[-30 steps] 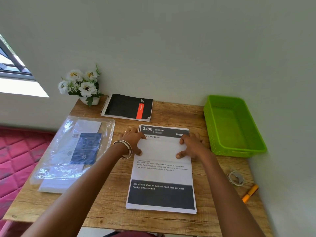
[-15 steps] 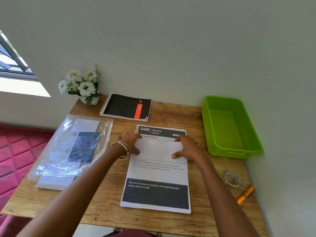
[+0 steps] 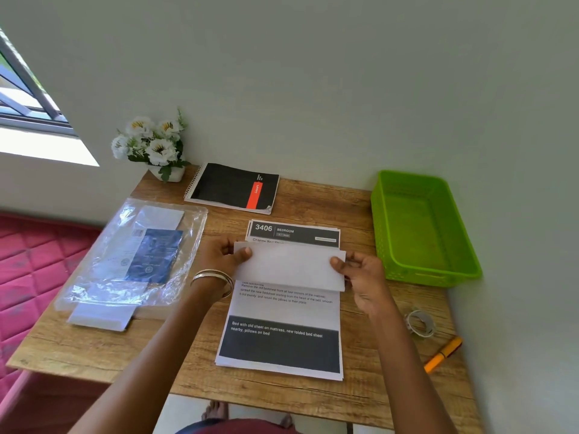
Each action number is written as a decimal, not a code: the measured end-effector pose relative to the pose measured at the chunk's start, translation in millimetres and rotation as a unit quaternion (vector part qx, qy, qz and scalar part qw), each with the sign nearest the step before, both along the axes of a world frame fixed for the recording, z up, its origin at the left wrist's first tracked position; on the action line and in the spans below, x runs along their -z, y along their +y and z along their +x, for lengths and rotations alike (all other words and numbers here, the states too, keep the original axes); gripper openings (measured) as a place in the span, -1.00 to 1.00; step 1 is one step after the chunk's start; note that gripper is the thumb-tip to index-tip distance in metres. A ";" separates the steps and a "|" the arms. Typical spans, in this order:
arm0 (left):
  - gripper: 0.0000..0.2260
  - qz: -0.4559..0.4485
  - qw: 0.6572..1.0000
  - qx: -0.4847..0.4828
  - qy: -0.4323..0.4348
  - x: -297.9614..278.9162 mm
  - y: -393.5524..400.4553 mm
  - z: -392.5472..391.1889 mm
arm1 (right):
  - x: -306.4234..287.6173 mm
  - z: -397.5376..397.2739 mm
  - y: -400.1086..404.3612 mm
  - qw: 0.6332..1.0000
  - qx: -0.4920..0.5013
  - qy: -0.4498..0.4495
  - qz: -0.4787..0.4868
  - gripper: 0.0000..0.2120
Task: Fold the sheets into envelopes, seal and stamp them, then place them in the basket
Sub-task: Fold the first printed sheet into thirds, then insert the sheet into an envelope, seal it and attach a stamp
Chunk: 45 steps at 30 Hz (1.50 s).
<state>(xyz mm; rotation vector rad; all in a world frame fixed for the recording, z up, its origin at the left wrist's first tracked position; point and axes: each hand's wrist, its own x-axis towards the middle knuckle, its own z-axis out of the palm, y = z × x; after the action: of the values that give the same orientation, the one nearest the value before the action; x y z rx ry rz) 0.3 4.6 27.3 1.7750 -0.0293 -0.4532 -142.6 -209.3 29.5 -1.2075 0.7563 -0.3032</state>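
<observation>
Left hand [image 3: 223, 257] and right hand [image 3: 360, 274] each pinch one end of a folded white sheet [image 3: 289, 266] at table centre, over a printed stack [image 3: 283, 333] headed "3406 BEDROOM", reading "Bed with old sheet on mattress". Green basket [image 3: 383, 233] lies at 3 o'clock; notebook [image 3: 233, 187] at 12.

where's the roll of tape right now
In the head view the tape roll lies on the table's right side, just beyond the orange marker and nearer the person than the green basket.
</observation>
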 end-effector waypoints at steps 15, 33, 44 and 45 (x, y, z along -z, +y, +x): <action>-0.78 0.017 0.999 -0.025 -0.025 4.6 6.0 -40.9 | 17.3 -19.4 35.9 0.991 0.080 0.037 -0.103 -0.84; -0.79 0.218 0.959 -0.043 -0.177 8.4 86.8 -50.9 | 32.4 -14.5 67.8 0.842 -0.014 0.162 -0.514 -0.63; -0.69 0.271 0.920 -0.273 -0.074 16.9 228.6 -15.2 | 17.8 70.0 221.1 0.805 -0.246 -0.005 -0.539 -0.82; -0.62 0.288 0.920 -0.263 -0.046 16.6 235.0 -12.3 | 18.3 77.9 231.5 0.790 -0.268 -0.007 -0.551 -0.80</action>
<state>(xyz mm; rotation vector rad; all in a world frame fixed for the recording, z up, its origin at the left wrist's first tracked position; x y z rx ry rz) -12.0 239.6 10.7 2.2736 0.5558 0.0283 -64.8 22.2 11.2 -2.4608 0.1152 -0.2710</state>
